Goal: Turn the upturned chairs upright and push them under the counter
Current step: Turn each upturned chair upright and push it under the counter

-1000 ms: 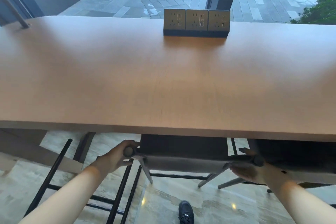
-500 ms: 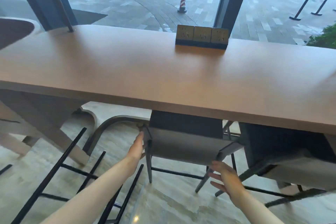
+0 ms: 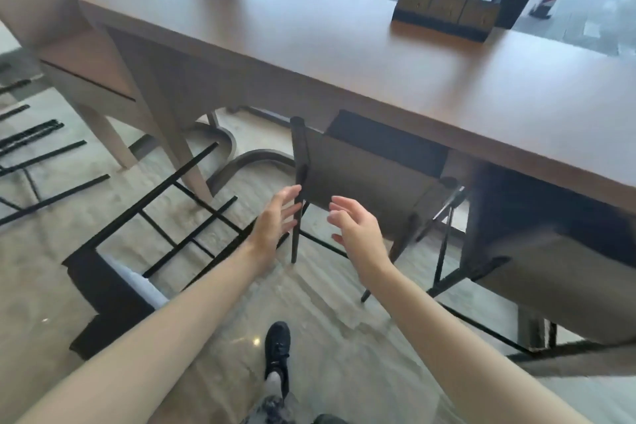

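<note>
A grey upright chair (image 3: 358,179) stands tucked under the brown counter (image 3: 344,55), its backrest facing me. A second upright chair (image 3: 564,268) sits under the counter to its right. An upturned chair (image 3: 113,286) lies on the floor at lower left, its black legs and rungs (image 3: 179,213) pointing toward the counter. My left hand (image 3: 275,220) hovers with fingers spread just in front of the tucked chair's left post. My right hand (image 3: 354,220) hovers beside it with fingers loosely bent, holding nothing.
A socket block (image 3: 444,12) sits on the counter near the window. More black chair legs (image 3: 31,144) lie on the floor at far left beside a lower table (image 3: 86,58). My black shoe (image 3: 277,348) stands on the glossy floor below my hands.
Both hands have let go of the tucked chair and drawn back together in front of it. The view has swung left and down, bringing the upturned chair on the floor into sight.
</note>
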A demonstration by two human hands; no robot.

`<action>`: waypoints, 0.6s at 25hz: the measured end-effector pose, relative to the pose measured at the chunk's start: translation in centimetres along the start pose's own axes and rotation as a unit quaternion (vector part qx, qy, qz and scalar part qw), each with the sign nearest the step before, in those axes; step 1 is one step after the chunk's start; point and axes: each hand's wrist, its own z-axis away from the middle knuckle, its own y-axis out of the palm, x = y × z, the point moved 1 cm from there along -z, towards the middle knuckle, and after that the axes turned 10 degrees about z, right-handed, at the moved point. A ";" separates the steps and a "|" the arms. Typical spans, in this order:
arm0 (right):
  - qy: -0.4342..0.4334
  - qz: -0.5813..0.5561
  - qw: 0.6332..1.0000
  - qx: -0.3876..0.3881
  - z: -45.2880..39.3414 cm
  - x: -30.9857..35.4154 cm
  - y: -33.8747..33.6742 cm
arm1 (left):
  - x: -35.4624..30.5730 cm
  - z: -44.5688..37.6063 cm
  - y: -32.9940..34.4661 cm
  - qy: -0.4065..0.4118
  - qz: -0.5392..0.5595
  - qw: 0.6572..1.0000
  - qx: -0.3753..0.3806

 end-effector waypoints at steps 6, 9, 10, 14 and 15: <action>-0.012 -0.019 1.000 -0.021 8.0 -1.1 1.5 | 3.3 10.1 -0.2 0.050 0.023 0.998 -0.030; -0.021 -0.023 0.999 -0.008 11.1 -0.6 3.0 | 2.8 13.8 -1.5 0.071 0.027 0.996 -0.047; -0.028 -0.024 0.999 -0.006 12.1 -0.3 3.7 | 2.6 14.8 -2.2 0.077 0.026 0.995 -0.049; -0.040 -0.031 0.999 -0.005 16.2 0.6 7.0 | 1.7 18.7 -6.0 0.095 0.020 0.994 -0.049; -0.038 -0.030 0.999 -0.005 17.8 0.7 8.5 | 1.4 20.1 -7.4 0.097 0.018 0.994 -0.047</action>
